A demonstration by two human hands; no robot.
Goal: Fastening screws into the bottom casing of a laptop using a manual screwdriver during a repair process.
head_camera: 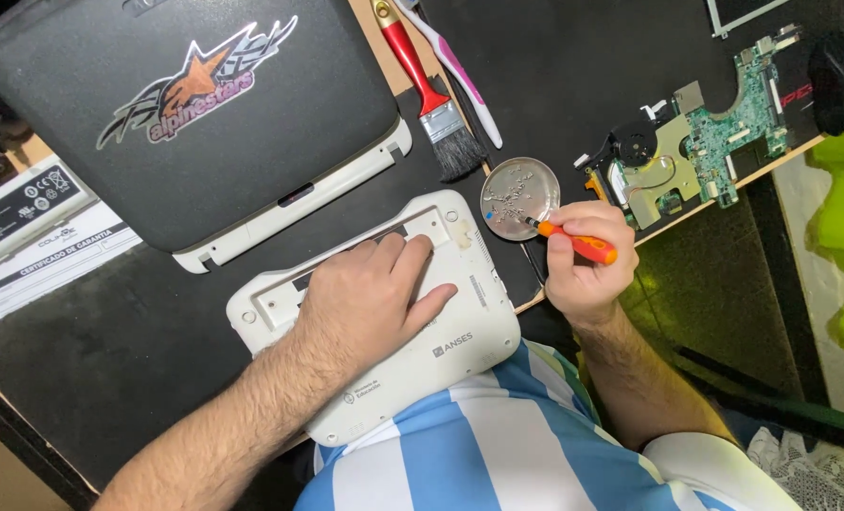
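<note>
My left hand [370,298] lies flat, fingers together, on the underside of a small white laptop base [460,350] at the table's near edge. My right hand [583,260] grips an orange-handled screwdriver [583,244]. Its tip touches the rim of a round metal dish [519,197] that holds several small screws. The dish sits just beyond the laptop's right corner.
A dark laptop lid [195,123] with a star sticker lies behind the base. A red-handled brush [431,90] and a pink-and-white toothbrush [460,71] rest on the black mat [573,66]. A green circuit board with fan [696,147] lies right; papers [34,246] lie left.
</note>
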